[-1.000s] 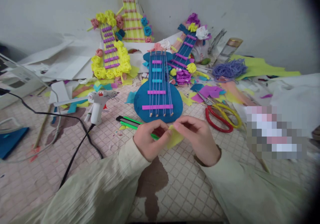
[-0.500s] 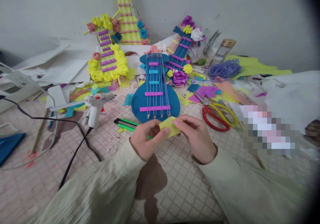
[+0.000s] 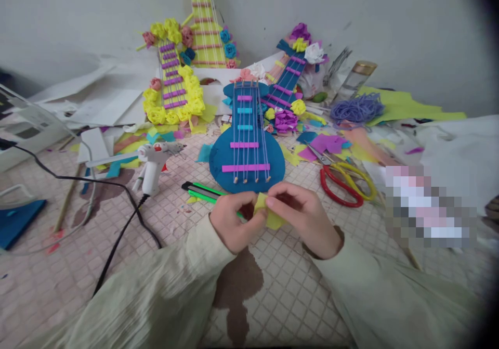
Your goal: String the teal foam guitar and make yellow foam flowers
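Observation:
Between my two hands is a small piece of yellow paper [image 3: 275, 220], its top edge bent up near the fingertips. My left hand [image 3: 238, 221] pinches its left side, and my right hand [image 3: 302, 215] grips its upper right part. Just beyond the hands lies a blue paper guitar [image 3: 247, 154] with purple strings and pink and light blue strips across it. A green utility knife [image 3: 203, 193] lies to the left, partly hidden by my left hand. Scissors with red and yellow handles [image 3: 343, 185] rest on the right.
A white glue gun [image 3: 152, 169] with a black cord [image 3: 128, 198] stands at the left. Behind are a yellow-flowered paper guitar [image 3: 173, 81], another blue one [image 3: 286, 81], purple yarn [image 3: 356, 108] and a glass jar [image 3: 356, 78]. Paper scraps [image 3: 323, 145] litter the patterned tablecloth [image 3: 288, 297].
The yellow paper has turned in my fingers, and its upper edge is now folded or bent upward. The whole view has shifted slightly, so things appear a little farther right.

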### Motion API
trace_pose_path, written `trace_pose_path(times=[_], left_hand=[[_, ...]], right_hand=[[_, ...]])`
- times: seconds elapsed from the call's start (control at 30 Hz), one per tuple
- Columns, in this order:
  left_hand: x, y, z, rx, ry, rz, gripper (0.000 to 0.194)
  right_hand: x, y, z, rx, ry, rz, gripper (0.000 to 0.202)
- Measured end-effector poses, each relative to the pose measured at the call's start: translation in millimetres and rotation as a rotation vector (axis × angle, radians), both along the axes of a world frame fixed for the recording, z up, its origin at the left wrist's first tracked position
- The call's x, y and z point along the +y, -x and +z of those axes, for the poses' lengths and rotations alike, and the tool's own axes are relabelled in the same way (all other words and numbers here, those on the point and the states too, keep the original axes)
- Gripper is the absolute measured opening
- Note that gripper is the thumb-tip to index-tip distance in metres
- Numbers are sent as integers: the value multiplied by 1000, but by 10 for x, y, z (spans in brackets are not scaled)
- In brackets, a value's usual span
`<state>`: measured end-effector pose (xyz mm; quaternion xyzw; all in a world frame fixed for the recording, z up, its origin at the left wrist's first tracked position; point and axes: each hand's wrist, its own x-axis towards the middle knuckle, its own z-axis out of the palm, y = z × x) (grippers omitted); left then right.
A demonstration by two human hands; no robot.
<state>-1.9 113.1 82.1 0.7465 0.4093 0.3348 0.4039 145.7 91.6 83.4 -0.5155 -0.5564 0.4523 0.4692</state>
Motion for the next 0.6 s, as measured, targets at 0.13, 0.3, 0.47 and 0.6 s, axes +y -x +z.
trace_pose_path(times=[0.13, 0.3, 0.47, 0.6], left_hand=[[39, 25, 66, -14, -10, 70, 22], [44, 29, 48, -55, -14, 103, 23], [33, -13, -6, -152, 131, 53, 23], [38, -20, -7, -137, 161, 23, 24]], right_hand=[[4, 13, 2, 68, 126, -29, 11], [2, 24, 6, 111, 143, -4, 11], [5, 18, -23, 140, 85, -70, 11], [2, 10, -34, 131, 62, -81, 9]])
